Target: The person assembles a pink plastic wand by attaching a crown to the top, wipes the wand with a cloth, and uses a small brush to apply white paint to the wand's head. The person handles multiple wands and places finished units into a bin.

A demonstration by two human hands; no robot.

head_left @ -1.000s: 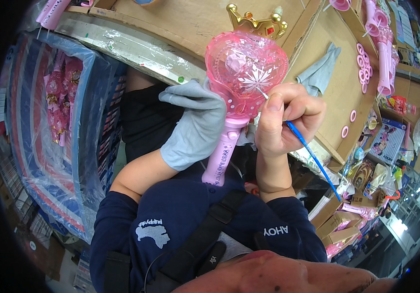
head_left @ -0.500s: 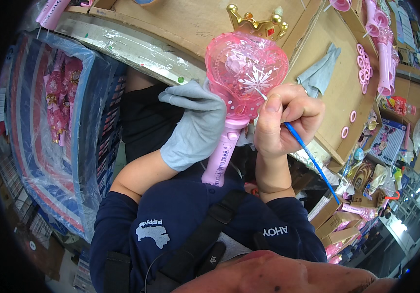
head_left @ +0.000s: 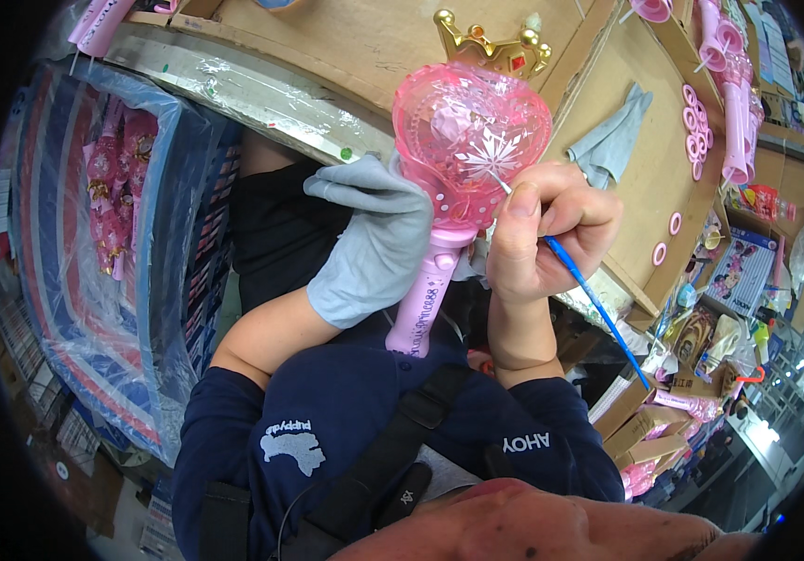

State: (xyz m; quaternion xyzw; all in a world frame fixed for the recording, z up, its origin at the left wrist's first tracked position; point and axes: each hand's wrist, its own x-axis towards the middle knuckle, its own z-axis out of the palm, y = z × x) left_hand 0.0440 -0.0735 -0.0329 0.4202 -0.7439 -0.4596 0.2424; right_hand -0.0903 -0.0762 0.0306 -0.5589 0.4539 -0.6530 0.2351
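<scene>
A pink toy wand [head_left: 420, 290] stands upright before my chest, with a clear pink heart-shaped head [head_left: 430, 103] and a gold crown [head_left: 491, 47] on top. White snowflake lines mark the front of the heart. My left hand [head_left: 374, 229], in a grey glove, grips the wand at the base of the heart; its fingers are partly hidden behind it. Bare, my right hand [head_left: 551, 229] pinches a thin blue paintbrush [head_left: 598, 304]. The pale tip of the brush meets the snowflake's lower right part.
Behind the wand is a cardboard-lined worktable [head_left: 346, 56] with a grey cloth [head_left: 612, 136] and several pink rings [head_left: 696, 131]. A plastic-lined blue crate [head_left: 154, 309] at left holds pink wands [head_left: 121, 187]. More pink handles [head_left: 737, 103] line the right side, near cluttered boxes [head_left: 650, 430].
Almost nothing differs. The brush tip stays on the snowflake, and both hands keep their hold with barely any shift.
</scene>
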